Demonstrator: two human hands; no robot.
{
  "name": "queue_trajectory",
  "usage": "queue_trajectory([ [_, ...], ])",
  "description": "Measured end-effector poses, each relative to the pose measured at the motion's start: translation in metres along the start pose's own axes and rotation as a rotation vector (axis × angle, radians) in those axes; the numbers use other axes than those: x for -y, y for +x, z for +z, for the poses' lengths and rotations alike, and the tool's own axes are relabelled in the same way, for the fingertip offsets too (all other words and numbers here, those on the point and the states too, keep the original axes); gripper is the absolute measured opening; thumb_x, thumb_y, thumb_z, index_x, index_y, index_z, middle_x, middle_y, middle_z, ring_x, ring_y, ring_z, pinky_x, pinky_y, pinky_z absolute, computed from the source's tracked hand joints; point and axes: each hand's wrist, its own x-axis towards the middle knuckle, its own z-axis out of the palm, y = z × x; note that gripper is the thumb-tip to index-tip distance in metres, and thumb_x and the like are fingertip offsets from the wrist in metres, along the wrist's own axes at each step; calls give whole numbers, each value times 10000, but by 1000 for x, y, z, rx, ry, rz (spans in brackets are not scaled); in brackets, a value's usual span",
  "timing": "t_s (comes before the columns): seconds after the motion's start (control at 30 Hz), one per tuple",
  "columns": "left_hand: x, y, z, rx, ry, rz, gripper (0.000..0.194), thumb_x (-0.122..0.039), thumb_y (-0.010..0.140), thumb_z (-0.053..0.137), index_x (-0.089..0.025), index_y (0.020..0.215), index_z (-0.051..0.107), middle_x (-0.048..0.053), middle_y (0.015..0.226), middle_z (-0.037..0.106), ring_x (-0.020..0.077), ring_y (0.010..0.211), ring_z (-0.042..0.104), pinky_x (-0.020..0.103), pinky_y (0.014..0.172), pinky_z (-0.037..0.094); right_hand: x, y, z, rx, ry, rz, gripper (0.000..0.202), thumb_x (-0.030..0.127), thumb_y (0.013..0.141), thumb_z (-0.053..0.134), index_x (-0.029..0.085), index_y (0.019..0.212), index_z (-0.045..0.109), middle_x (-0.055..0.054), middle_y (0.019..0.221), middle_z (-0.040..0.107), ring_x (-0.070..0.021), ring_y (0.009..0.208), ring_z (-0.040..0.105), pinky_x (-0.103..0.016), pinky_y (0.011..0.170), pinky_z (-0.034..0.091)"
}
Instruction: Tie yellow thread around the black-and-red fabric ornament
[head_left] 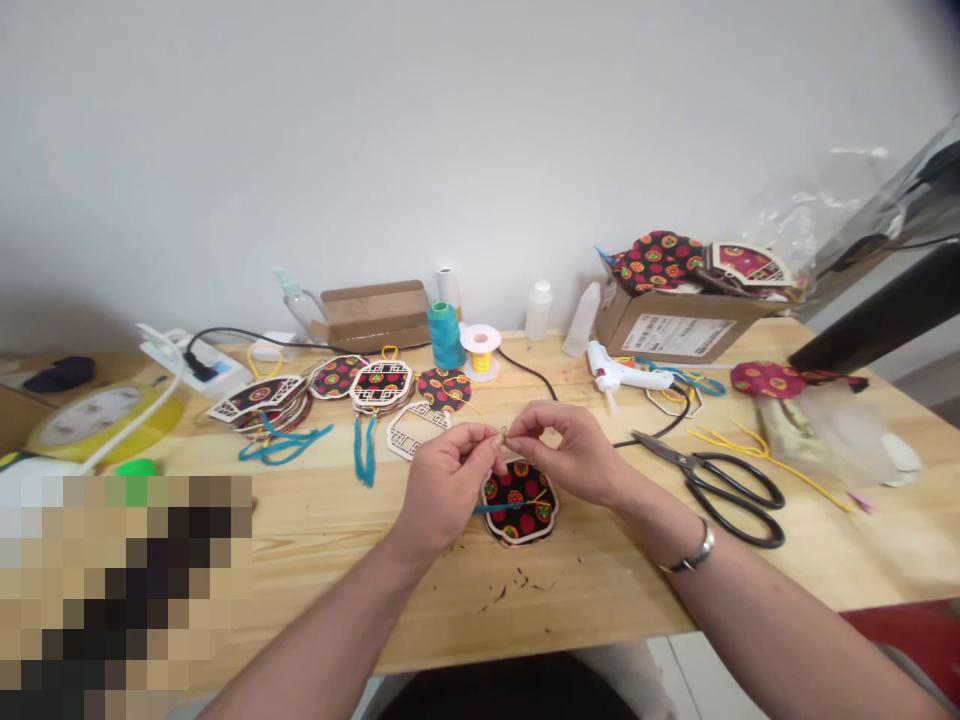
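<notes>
Both hands meet over the middle of the table, fingertips pinched together. Between them shows a bit of thin yellowish cord (504, 434), mostly hidden by the fingers. My left hand (454, 480) is closed on it from the left, and my right hand (566, 450) pinches it from the right. Just below lies a dark patterned fabric piece (517, 498) with a pale wooden rim. A teal cord (495, 509) and a short yellow strand lie across that fabric. Behind my left hand rests a bare wooden lattice frame (411, 430).
Black-handled scissors (720, 485) and a white glue gun (626, 373) lie to the right. Behind stand a teal thread cone (446, 338), a yellow cord spool (481, 355) and a cardboard box (660, 325). Finished-looking ornaments (381, 383) and a tape roll (105, 420) are left.
</notes>
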Motion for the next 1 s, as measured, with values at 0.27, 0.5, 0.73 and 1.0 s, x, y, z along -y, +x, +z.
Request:
queue_trajectory([
  [0.27, 1, -1, 0, 2, -14, -29, 221, -328, 802, 556, -167, 658, 598, -31, 566, 590, 63, 433, 422, 189, 450, 359, 1, 0, 1, -3, 16, 52, 59, 178, 757, 605, 148, 732, 649, -17, 685, 647, -105, 615, 546, -227, 592, 438],
  [0.5, -1, -2, 1, -21, -2, 24, 182, -308, 797, 557, -169, 697, 618, -27, 573, 596, 86, 492, 485, 198, 500, 400, 1, 1, 0, -8, 30, 74, 58, 185, 749, 612, 153, 713, 645, -11, 668, 647, -101, 594, 542, -223, 571, 441],
  [0.73, 1, -1, 1, -21, 2, 25, 153, -292, 793, 567, -172, 721, 629, -31, 578, 603, 90, 525, 499, 195, 528, 406, 2, 1, 1, -15, 18, 59, 60, 177, 753, 607, 151, 709, 639, -14, 666, 641, -103, 603, 542, -225, 583, 442],
  [1.0, -1, 0, 1, -17, 12, 22, 168, -302, 783, 569, -169, 699, 630, -20, 573, 609, 107, 539, 524, 212, 551, 428, -1, 0, 1, -7, -4, -8, 60, 162, 754, 598, 161, 706, 633, -11, 671, 635, -110, 622, 546, -233, 598, 437],
])
